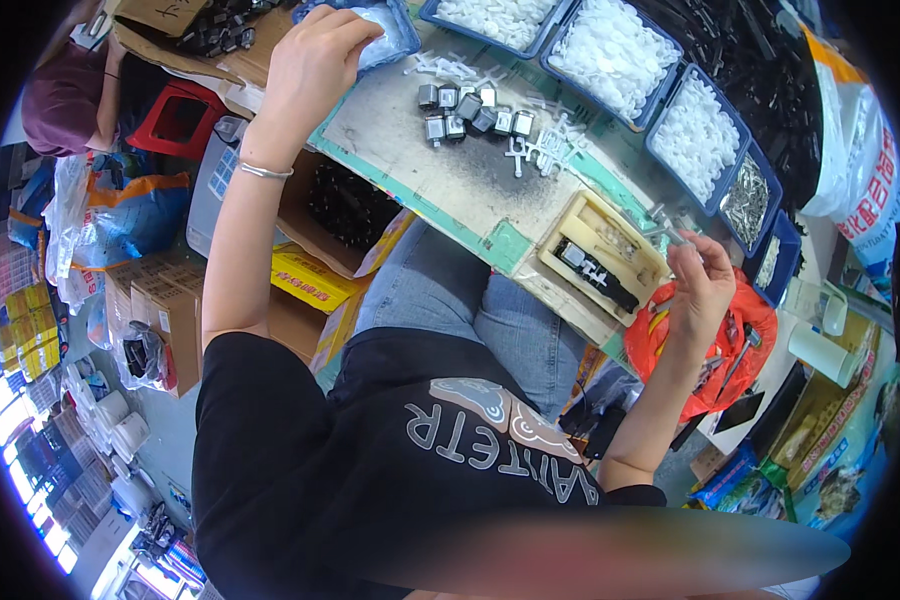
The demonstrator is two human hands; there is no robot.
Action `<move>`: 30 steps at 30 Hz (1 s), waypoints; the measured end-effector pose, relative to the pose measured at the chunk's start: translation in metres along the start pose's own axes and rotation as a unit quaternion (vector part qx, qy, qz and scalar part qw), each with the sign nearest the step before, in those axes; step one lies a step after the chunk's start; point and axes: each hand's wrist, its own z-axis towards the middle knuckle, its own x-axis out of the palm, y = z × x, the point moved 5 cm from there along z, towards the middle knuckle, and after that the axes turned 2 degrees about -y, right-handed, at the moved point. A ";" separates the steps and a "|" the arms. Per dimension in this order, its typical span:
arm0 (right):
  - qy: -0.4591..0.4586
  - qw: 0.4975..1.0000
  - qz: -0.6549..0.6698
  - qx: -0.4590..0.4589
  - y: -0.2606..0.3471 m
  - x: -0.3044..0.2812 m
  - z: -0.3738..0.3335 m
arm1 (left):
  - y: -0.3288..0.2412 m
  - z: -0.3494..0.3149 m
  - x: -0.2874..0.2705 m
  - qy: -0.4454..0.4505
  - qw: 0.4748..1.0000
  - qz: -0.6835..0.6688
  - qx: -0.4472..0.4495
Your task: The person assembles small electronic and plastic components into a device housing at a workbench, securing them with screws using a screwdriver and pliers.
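Note:
My left hand (315,55) reaches over a blue tray (406,32) at the table's far left edge. Its fingers are bent together at the tray, and whatever they grip is hidden. On the right, my right hand (702,285) pinches a small translucent plastic piece (664,228) between thumb and fingers. Just left of that hand lies a cream fixture box (566,222), with a black part bearing a white plastic piece (592,268) set inside. Farther back on the table sit several black-and-silver square parts (482,118). White branched plastic pieces (550,145) are scattered beside them.
Blue bins of white plastic pieces (615,55) line the far side, and one bin holds metal pins (746,205). A red plastic bag (748,345) with tools sits by my right forearm. Cardboard boxes (160,310) stand on the left. Another person's sleeve (65,105) shows at upper left.

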 end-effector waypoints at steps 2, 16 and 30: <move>-0.006 1.000 -0.011 -0.007 -0.001 0.004 0.002 | -0.004 0.005 0.006 0.036 0.998 0.030 0.037; -0.019 0.992 -0.061 -0.108 0.021 0.025 -0.016 | -0.032 0.002 -0.010 0.009 0.991 -0.113 -0.076; 0.124 0.982 0.124 -0.063 0.022 0.068 -0.033 | -0.166 -0.020 0.037 0.086 0.617 -0.730 -0.281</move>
